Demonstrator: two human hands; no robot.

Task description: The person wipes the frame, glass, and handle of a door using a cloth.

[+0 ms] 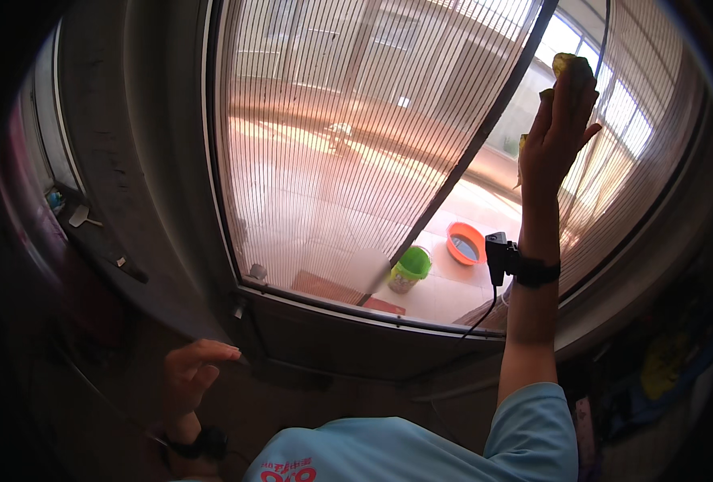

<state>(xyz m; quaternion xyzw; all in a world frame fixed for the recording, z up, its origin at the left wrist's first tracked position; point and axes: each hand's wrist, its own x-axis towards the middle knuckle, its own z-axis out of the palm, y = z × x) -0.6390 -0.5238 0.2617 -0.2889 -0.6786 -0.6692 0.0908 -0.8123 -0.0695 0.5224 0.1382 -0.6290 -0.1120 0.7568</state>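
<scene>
My right hand (554,132) is raised high at the right, with a yellow cloth (564,62) under its fingers. It is over the gap beside a hanging striped curtain (344,150), and whether the cloth touches a surface I cannot tell. My left hand (192,370) hangs low at the left, fingers partly bent and thumb apart, holding nothing. It is nearest the lower left corner of the door or window frame (332,303). A camera on a strap (513,260) sits on my right wrist, and a dark band (202,444) circles the left one.
Beyond the frame, a green bucket (412,265) and an orange basin (466,244) holding dark water stand on a tiled floor. A dark ledge at the left carries a white scraper-like tool (81,217). Dim clutter, with something yellow (663,367), lies at the lower right.
</scene>
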